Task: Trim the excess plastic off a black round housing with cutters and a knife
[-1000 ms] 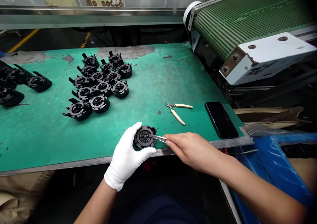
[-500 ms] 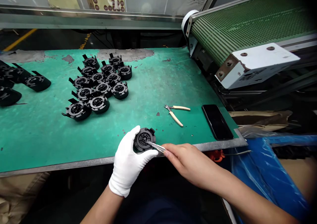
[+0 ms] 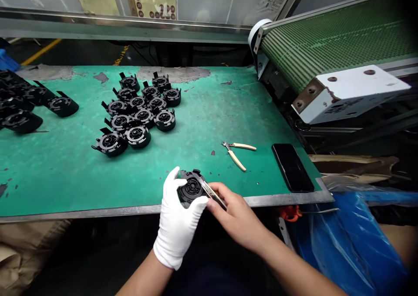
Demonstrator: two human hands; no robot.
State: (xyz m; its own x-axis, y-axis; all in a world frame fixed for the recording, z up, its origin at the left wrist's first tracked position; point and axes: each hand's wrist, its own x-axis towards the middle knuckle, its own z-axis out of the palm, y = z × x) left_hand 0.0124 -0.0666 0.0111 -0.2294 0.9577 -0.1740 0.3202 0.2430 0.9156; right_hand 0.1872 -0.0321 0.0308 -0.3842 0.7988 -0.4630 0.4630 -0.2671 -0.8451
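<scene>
1. Your left hand wears a white glove. It grips a round black part, with the thumb on top and the fingers curled under it.
2. The round black part sits right at the near edge of the green table, tipped up a little toward you.
3. Your right hand is bare. It pinches a thin metal tool between the thumb and the first fingers.
4. The tip of the thin metal tool touches the right side of the round black part. Your two hands are so close that the fingers almost meet.
5. Past your right hand, a little way up the table, lie small pliers with pale handles. The handles are spread apart.
6. To the right of the pliers lies a black phone, flat, with a dark screen. It is near the right edge of the table.
7. Far past your left hand sits a bunch of black parts, all packed close and touching each other.
8. Way off to the left of your left hand are more black parts, at the edge of the view.
9. Up and to the right of your right hand is a green belt on a machine.
10. Below your right arm, off the table, there is a blue plastic bag.
</scene>
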